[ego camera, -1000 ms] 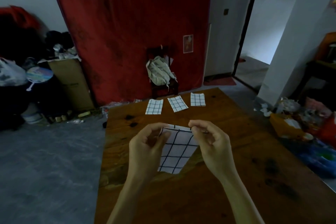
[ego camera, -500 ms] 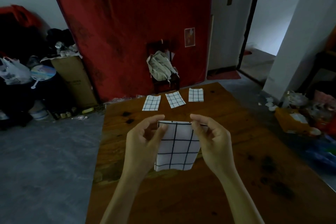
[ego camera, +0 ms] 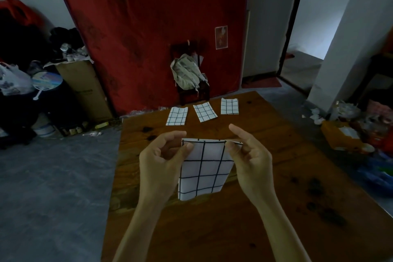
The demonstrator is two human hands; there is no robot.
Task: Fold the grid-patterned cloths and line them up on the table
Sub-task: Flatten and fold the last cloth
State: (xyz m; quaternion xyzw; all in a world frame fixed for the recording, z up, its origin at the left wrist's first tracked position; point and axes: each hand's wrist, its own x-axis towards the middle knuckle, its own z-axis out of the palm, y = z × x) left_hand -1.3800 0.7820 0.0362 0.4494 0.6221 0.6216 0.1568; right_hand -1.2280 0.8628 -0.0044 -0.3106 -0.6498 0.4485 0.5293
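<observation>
A white cloth with a black grid (ego camera: 205,168) hangs folded above the middle of the wooden table (ego camera: 265,187). My left hand (ego camera: 161,161) pinches its top left corner and my right hand (ego camera: 251,155) pinches its top right corner. The lower edge hangs free just over the wood. Three folded grid cloths lie in a row near the table's far edge: one on the left (ego camera: 177,115), one in the middle, turned askew (ego camera: 205,111), and one on the right (ego camera: 229,106).
Behind the table's far edge stands a dark chair with a pale bag (ego camera: 187,74) against a red mattress (ego camera: 153,27). A cardboard box (ego camera: 85,89) and clutter fill the left floor. Bags and boxes (ego camera: 344,136) crowd the right side. A doorway opens at the back right.
The cloth has been lifted and straightened so that it hangs flat between both hands, which have spread slightly apart. The view has tilted down a little.
</observation>
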